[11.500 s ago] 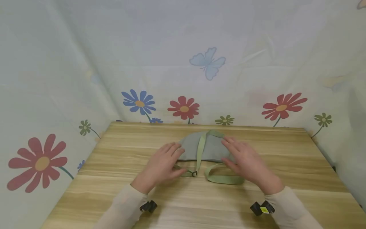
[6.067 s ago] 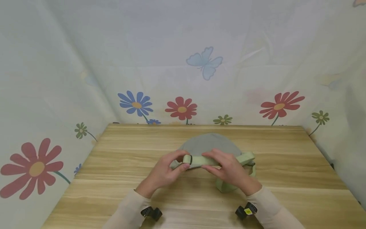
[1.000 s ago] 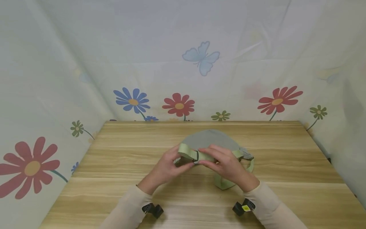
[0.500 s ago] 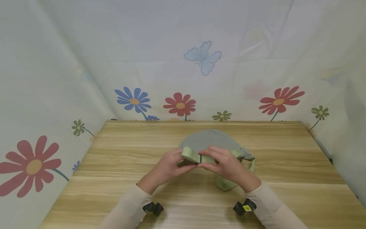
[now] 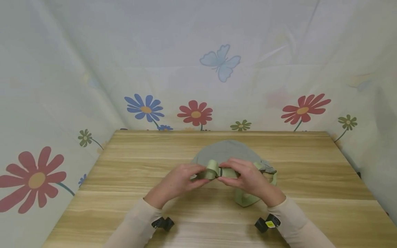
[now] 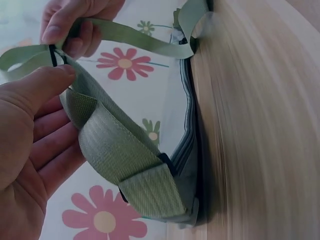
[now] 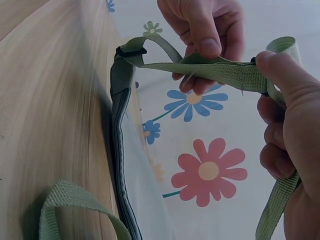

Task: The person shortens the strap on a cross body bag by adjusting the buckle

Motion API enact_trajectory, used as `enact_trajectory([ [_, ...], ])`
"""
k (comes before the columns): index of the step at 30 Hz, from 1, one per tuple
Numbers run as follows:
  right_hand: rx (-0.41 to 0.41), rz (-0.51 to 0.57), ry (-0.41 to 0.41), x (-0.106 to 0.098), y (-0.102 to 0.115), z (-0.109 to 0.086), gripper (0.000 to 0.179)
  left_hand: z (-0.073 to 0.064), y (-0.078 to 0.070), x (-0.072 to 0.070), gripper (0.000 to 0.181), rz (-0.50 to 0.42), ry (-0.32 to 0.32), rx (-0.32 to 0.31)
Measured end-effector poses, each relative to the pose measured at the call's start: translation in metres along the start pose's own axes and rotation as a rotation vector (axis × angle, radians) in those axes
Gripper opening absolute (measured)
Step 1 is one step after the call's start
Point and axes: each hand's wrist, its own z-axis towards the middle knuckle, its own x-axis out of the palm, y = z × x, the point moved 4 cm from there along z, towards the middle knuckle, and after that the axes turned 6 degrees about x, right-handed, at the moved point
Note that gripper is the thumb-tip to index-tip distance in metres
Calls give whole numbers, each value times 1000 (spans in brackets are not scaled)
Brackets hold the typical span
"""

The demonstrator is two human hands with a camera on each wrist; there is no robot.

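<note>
A grey half-moon bag (image 5: pixel 227 150) with a light green webbing strap (image 6: pixel 110 145) lies on the wooden table. My left hand (image 5: pixel 180 179) pinches the strap left of a black slider buckle (image 5: pixel 221 171). My right hand (image 5: pixel 248 177) pinches the webbing at the slider, thumb against finger. Between the hands a loop (image 5: pixel 212 165) of strap stands up out of the slider. In the left wrist view the strap runs down, doubled, to a second black buckle (image 6: pixel 167 162) at the bag's end. A dark zipper (image 7: pixel 118 160) follows the bag's edge in the right wrist view.
More strap (image 5: pixel 243 199) hangs in a loop below my right hand, beside the bag's right end. The table (image 5: pixel 149 148) ends at a white backdrop (image 5: pixel 173 41) printed with flowers and a butterfly. Black wrist cameras sit on both sleeves.
Earlier, both hands rested on the bag's sides; later they took hold of the strap. Over the last second the loop by the slider has moved right and grown narrower, standing more upright.
</note>
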Motion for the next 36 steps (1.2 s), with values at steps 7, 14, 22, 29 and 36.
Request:
enact_trajectory([
  [7,6,4,-25,-4,-3,0,34,-7,3,-8,31,20,-29,-10],
  [14,-1,7,-40,-7,-4,-1,35,-14,7,-11,30,-2,-40,-9],
  [22,-19,37,-43,-11,-5,-1,30,-22,10,-16,29,-121,-42,-40],
  [29,-3,39,-31,-14,-6,-2,32,-30,14,-19,28,-188,-10,-109],
  [36,28,16,-24,-15,-7,-4,39,-35,16,-20,35,-220,12,-47],
])
